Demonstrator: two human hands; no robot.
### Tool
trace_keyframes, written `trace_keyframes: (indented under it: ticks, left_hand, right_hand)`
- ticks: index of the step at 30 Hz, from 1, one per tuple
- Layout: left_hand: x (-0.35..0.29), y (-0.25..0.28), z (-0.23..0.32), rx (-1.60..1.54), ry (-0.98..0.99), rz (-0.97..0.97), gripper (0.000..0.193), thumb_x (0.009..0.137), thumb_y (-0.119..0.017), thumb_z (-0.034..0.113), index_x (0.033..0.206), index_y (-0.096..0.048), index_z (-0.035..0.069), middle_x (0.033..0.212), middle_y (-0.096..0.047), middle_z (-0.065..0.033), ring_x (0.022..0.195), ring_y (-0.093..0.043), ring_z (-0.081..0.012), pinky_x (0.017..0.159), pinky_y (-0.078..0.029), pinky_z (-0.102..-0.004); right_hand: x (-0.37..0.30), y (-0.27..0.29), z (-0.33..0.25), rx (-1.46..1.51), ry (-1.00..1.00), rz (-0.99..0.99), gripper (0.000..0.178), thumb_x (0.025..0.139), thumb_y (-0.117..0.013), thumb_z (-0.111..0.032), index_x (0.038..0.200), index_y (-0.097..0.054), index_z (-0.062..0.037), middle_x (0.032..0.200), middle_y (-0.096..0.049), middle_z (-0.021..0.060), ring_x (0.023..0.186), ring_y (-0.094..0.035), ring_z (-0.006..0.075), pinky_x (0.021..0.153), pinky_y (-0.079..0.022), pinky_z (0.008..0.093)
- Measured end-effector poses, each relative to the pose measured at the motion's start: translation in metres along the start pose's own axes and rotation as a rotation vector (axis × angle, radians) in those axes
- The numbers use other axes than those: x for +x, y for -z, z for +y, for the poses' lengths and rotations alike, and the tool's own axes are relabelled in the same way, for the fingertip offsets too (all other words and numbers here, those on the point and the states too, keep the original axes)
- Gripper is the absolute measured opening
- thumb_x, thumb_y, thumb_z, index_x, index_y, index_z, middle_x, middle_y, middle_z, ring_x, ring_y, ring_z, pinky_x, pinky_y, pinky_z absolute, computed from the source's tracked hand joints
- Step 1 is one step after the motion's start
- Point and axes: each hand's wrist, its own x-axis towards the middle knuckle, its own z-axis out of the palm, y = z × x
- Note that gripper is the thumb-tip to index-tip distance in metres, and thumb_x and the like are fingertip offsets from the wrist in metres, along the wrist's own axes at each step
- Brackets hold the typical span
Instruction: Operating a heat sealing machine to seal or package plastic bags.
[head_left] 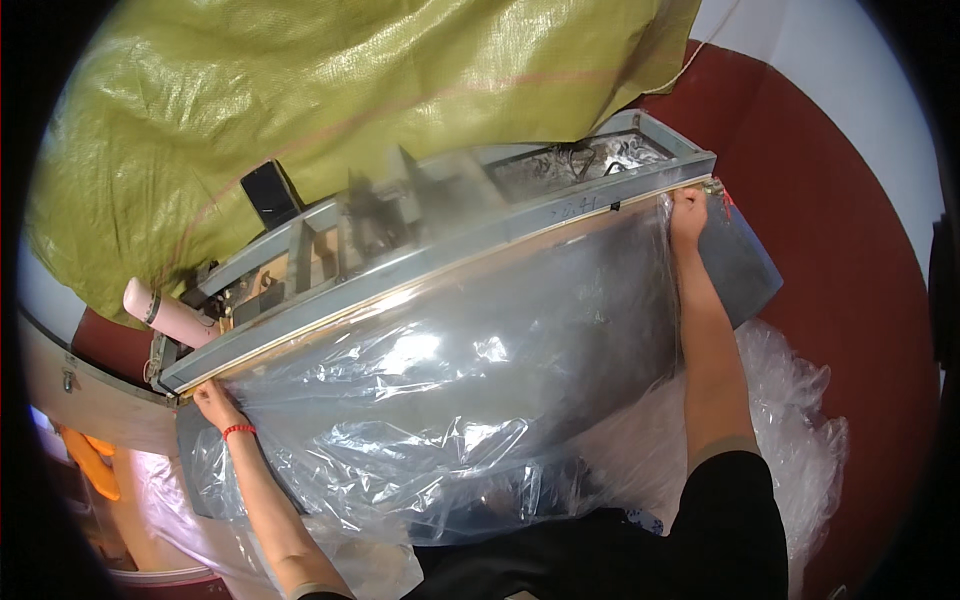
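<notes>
A clear plastic film (440,370) lies stretched over a grey work surface (742,255) in front of me, wrinkled and shiny toward my body. Along its far edge runs a long grey metal bar (450,258) with a thin pale strip on its near side. My left hand (212,402), with a red bracelet at the wrist, is closed on the film close to the bar's left end. At the right end, my right hand (688,212) makes a fist holding the film's edge against the strip. Its fingertips are hidden.
Behind the bar, a metal frame with compartments (300,255) holds small items; part of it looks blurred. A pink bottle (165,308) leans at its left and a dark phone (268,195) rests behind. A yellow woven sheet (400,80) hangs beyond. Loose film (795,430) bunches at right.
</notes>
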Motion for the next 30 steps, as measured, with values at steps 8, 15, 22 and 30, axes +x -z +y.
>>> trace_keyframes:
  ticks: [8,15,22,30]
  left_hand:
    - [-0.009,-0.005,0.013,-0.165,0.134,0.087,0.011,0.086,-0.041,0.015,0.091,-0.042,0.005,0.08,-0.049,-0.0051,0.067,-0.051,-0.0154,0.061,-0.05,-0.0306]
    - [-0.051,0.018,0.091,-0.012,0.014,-0.347,0.008,0.081,-0.05,0.004,0.083,-0.045,0.009,0.065,-0.044,0.0031,0.057,-0.043,-0.005,0.052,-0.039,-0.0187]
    - [-0.102,0.086,0.16,-0.205,-0.048,-0.141,0.011,0.082,-0.052,0.003,0.088,-0.045,0.009,0.08,-0.049,0.0013,0.073,-0.047,-0.0064,0.066,-0.04,-0.0204]
    - [-0.141,0.106,0.119,0.793,-0.377,-0.509,0.025,0.072,-0.063,0.011,0.094,-0.053,0.002,0.103,-0.052,-0.0118,0.098,-0.048,-0.0248,0.082,-0.04,-0.0323]
  right_hand:
    - [0.011,0.006,0.002,0.217,-0.422,-0.039,0.014,0.079,-0.049,-0.004,0.092,-0.048,-0.0014,0.072,-0.058,0.0103,0.064,-0.055,0.0177,0.063,-0.044,0.0294]
    - [-0.043,-0.003,-0.181,0.155,0.174,-0.086,0.014,0.08,-0.056,-0.012,0.09,-0.053,-0.0037,0.091,-0.057,0.01,0.085,-0.054,0.0239,0.077,-0.042,0.0351]
    - [-0.182,-0.017,-0.321,0.258,0.816,-0.865,0.009,0.077,-0.059,-0.011,0.077,-0.056,-0.0023,0.077,-0.055,0.007,0.075,-0.053,0.0174,0.069,-0.041,0.0276]
    - [-0.147,0.03,-0.205,0.155,0.216,-0.882,0.018,0.074,-0.065,-0.018,0.073,-0.059,-0.0008,0.066,-0.059,0.0047,0.064,-0.053,0.0108,0.061,-0.043,0.0254]
